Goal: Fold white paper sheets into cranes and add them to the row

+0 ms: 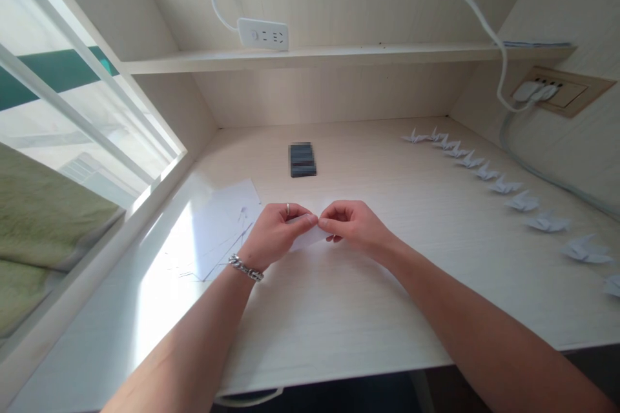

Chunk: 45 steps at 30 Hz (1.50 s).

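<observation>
Currently I see loose white sheets [225,219] left of centre in the frame. At the middle, my left hand [277,232] pinches 1 small white paper [309,238]; my right hand [359,226] meets it, thumb and fingertips closed on the paper's right end. Folded paper cranes [504,186] line the right side.

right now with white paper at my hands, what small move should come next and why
Perhaps press a crease with the right hand: it seems to pinch the white paper held by the left hand, and folded paper birds line the right side, suggesting folding.
</observation>
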Each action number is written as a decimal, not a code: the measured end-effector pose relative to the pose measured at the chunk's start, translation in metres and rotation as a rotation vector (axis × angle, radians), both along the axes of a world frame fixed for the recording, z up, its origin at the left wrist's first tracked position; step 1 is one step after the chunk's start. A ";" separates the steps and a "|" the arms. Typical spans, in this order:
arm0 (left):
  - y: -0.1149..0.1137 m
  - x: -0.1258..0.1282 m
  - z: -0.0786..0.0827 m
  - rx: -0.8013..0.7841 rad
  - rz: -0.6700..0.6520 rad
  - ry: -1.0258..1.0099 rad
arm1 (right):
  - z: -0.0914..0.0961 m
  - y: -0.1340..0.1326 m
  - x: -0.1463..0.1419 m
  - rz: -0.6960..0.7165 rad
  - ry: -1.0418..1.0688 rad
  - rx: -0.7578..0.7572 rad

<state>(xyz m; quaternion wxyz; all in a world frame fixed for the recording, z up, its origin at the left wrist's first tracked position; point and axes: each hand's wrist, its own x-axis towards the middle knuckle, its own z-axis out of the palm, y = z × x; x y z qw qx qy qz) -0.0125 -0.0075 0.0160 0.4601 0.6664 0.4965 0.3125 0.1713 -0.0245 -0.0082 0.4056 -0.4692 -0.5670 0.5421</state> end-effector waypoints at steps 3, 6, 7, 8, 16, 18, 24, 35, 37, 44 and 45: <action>0.000 0.001 -0.001 -0.008 0.000 -0.008 | 0.000 0.000 -0.001 0.003 0.071 -0.034; 0.003 -0.003 -0.003 -0.055 0.035 -0.083 | 0.003 0.001 0.002 0.018 0.074 -0.068; 0.005 -0.006 -0.003 -0.070 0.052 -0.122 | 0.004 0.001 0.004 0.024 0.068 -0.072; 0.006 -0.009 -0.003 -0.081 0.071 -0.160 | 0.005 0.001 0.006 0.032 0.063 -0.074; 0.013 -0.025 -0.003 -0.081 0.128 -0.245 | 0.012 0.002 0.016 -0.044 0.066 -0.053; 0.012 -0.022 -0.003 -0.068 0.116 -0.198 | 0.010 0.002 0.014 -0.028 0.042 -0.028; 0.006 -0.014 0.001 -0.039 0.078 -0.136 | 0.005 0.001 0.010 0.051 -0.006 0.014; -0.001 0.000 -0.002 0.065 -0.041 0.102 | 0.003 -0.001 0.007 0.036 -0.279 0.135; -0.001 0.000 -0.003 0.071 -0.058 0.126 | 0.003 -0.001 0.007 0.060 -0.293 0.152; 0.000 -0.001 -0.003 0.119 -0.060 0.137 | 0.002 0.000 0.008 0.107 -0.244 0.106; 0.001 -0.001 -0.003 0.115 -0.046 0.123 | 0.003 0.000 0.009 0.102 -0.249 0.106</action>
